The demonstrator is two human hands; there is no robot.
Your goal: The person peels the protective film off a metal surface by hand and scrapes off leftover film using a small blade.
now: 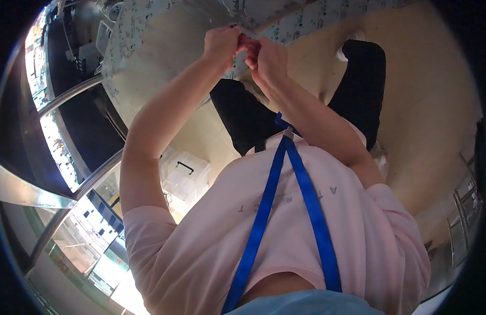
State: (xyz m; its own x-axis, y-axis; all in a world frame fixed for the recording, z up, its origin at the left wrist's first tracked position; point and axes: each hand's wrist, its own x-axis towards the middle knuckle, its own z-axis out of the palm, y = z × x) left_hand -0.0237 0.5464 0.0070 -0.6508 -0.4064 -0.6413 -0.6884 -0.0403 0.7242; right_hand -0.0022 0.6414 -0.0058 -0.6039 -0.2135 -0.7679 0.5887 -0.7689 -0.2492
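Note:
My left hand [222,46] and my right hand [269,60] are close together at the top middle of the head view. Both have their fingers curled in a pinch. A small greyish bit shows between the fingertips, too small to name. Just beyond the hands spreads a pale sheet [140,55] printed with small dark and green marks. Its surface looks shiny and wrinkled near my hands. Whether my fingers grip this sheet or something separate, I cannot tell.
Below left stands a clear plastic box [186,176] with a black handle. Metal rails [69,97] run along the left side by bright openings. My legs in black trousers [361,73] are over the beige floor [427,105]. A blue lanyard [264,215] hangs on my chest.

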